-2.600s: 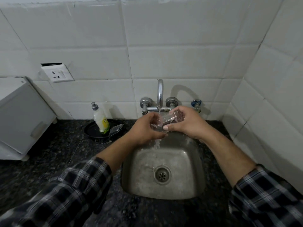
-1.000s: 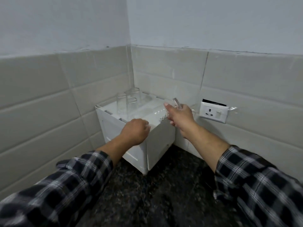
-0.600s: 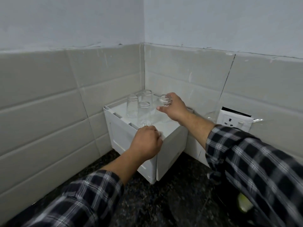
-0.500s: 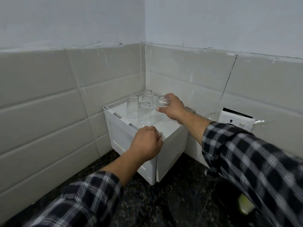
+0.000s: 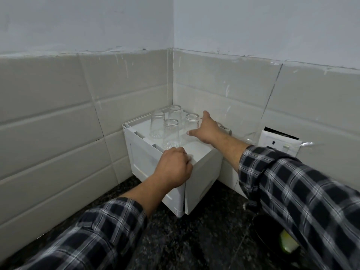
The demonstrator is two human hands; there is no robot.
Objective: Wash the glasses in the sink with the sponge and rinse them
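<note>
glasses (image 5: pixel 171 133) upturned on the white box (image 5: pixel 202 172)
right fingers (image 5: pixel 194 132) spread beside them, empty; left fingers (image 5: pixel 185 155) curled on its corner

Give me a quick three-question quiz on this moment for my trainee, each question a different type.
1. How many glasses stand on the white box?
2. True or false: the glasses stand rim up.
3. The left hand rests on: A the box's near corner; B a glass; C nothing, it hangs in the air.

Key: 1. Four. 2. False, they stand upside down. 3. A.
</note>
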